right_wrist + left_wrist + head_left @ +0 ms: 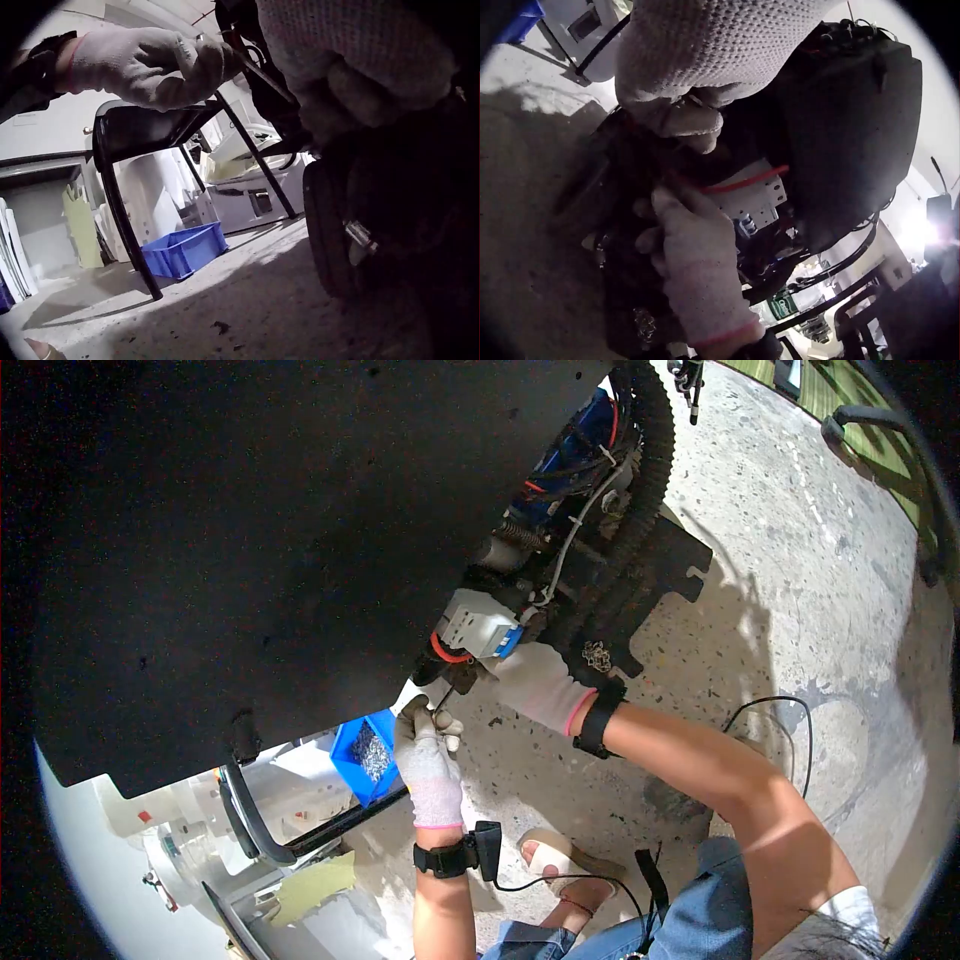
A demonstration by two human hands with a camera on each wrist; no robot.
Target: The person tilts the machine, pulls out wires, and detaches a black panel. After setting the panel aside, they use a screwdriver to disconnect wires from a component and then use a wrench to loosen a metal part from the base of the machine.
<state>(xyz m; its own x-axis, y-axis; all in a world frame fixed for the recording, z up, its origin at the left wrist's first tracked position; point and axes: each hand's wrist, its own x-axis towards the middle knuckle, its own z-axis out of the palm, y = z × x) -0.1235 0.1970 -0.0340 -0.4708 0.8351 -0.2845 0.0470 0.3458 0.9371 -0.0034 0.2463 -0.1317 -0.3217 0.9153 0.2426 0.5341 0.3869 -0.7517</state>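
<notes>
In the head view the gloved left hand (430,760) pinches a thin metal rod (445,698), whose far end meets a small dark part (462,678) below a white-grey box (478,624). The right wrist view shows the left hand (154,71) with the rod (266,77) slanting toward the other glove. The gloved right hand (540,685) reaches in beside the box; in the left wrist view the right hand (701,262) has its fingers bent round the dark part near a red cable (746,181). Its fingertips are partly in shadow.
A large black panel (250,560) fills the upper left. A blue bin (185,251) of small metal pieces stands on the floor by a black tubular frame (124,202). A ribbed black hose (655,460) and a dark plate (665,575) lie beyond the hands; a cable (808,735) crosses the floor.
</notes>
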